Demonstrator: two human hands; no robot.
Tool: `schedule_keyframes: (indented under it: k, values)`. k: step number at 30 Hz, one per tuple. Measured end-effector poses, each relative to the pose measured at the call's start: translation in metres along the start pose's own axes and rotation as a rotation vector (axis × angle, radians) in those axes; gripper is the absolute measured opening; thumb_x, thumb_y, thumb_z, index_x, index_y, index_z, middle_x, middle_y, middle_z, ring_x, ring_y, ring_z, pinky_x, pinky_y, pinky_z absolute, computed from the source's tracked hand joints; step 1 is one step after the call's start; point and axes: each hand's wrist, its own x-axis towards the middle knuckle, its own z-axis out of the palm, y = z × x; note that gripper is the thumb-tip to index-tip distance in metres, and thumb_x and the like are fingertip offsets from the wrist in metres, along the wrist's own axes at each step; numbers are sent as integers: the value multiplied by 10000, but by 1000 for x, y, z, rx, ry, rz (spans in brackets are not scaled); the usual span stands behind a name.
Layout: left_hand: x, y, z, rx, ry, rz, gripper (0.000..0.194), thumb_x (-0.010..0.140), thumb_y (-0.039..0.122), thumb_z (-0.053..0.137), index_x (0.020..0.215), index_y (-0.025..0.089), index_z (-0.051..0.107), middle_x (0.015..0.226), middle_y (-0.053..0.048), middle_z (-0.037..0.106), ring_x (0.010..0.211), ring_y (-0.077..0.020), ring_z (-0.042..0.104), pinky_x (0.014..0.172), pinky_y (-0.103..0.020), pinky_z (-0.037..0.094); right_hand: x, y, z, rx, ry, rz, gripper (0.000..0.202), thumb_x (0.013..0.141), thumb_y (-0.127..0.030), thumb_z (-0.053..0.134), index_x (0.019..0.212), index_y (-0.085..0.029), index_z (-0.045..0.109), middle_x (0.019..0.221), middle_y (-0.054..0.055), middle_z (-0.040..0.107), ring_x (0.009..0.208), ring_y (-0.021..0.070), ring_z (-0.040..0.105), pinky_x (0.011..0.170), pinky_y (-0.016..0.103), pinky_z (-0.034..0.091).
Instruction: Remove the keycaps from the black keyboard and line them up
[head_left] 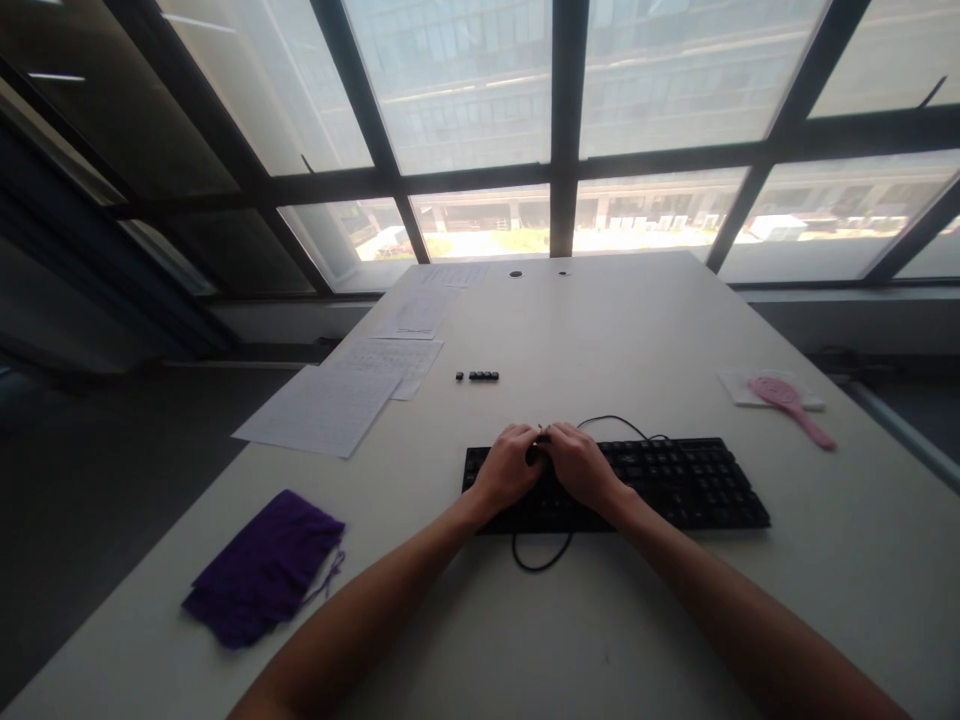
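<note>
A black keyboard [675,485] lies on the white table, with its cable looping out behind and in front. Over its left part, my left hand [511,466] and my right hand [579,464] meet at the fingertips near the back edge. Both hands have bent, closed fingers around something small and dark that I cannot make out. Beyond the keyboard, several small black keycaps [484,376] stand in a short row, with a single keycap [460,376] just left of them.
A purple cloth bag [266,568] lies at the front left. Printed papers [322,408] run along the left edge of the table [600,330]. At the right, a pink hairbrush [787,400] rests partly on a white packet [739,388]. Windows stand behind.
</note>
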Motion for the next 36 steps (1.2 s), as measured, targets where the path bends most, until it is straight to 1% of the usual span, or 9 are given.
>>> schedule_keyframes:
  k: [5,8,14,18,24,27,31,33,36]
  values:
    - [1,-5,1,-65,-5,-32,143,852,149,660,979,200,703,936,-40,696,899,-203,627,873,-349,496,3,8,-2,189,79,215,197,928,-251,509,744,-196,554,683,5,607,637,159,522,625,272,378]
    - [-1,-5,2,-99,35,-32,164,859,167,674,1015,205,704,975,-41,704,917,-197,645,885,-340,507,4,11,-4,268,123,280,194,916,-278,520,751,-191,571,662,1,618,625,158,547,607,266,387]
    - [-5,-1,4,-138,125,14,263,868,115,647,1109,222,643,1051,-37,696,967,-190,655,912,-340,525,4,6,-5,313,160,273,219,938,-336,503,802,-194,599,715,19,656,642,164,588,618,264,427]
    - [-7,-1,4,-114,167,31,324,885,87,602,1181,219,585,1072,-50,652,955,-175,647,885,-325,544,5,6,-2,319,139,268,198,954,-339,484,865,-202,596,772,22,681,694,172,620,655,267,434]
    - [-9,-3,7,13,88,160,295,971,132,454,1205,222,610,1220,-87,566,953,-152,630,886,-312,543,5,11,-2,292,180,248,227,934,-329,509,752,-200,548,664,-15,577,619,146,507,602,261,377]
    - [-10,0,6,26,109,161,256,958,156,499,1148,225,656,1138,-73,607,920,-161,617,868,-329,542,5,10,-3,323,173,254,220,935,-307,501,751,-199,552,668,-13,582,632,148,521,613,263,386]
    - [-4,3,-4,-131,158,84,131,882,186,646,989,212,717,965,-48,651,878,-168,627,814,-304,540,5,7,-4,354,187,279,229,947,-304,485,772,-195,585,696,2,616,642,153,555,628,267,407]
    - [7,-4,-13,-185,169,21,119,849,203,694,965,208,724,945,-36,668,796,-147,627,742,-273,536,5,7,-4,361,191,292,248,951,-316,482,774,-193,605,683,5,615,621,152,549,616,268,407]
    - [31,-28,-25,-83,192,-47,145,819,213,731,963,204,731,930,-30,700,739,-146,608,728,-288,517,5,7,-4,364,183,307,272,954,-337,481,774,-191,624,650,4,599,596,153,538,597,267,402]
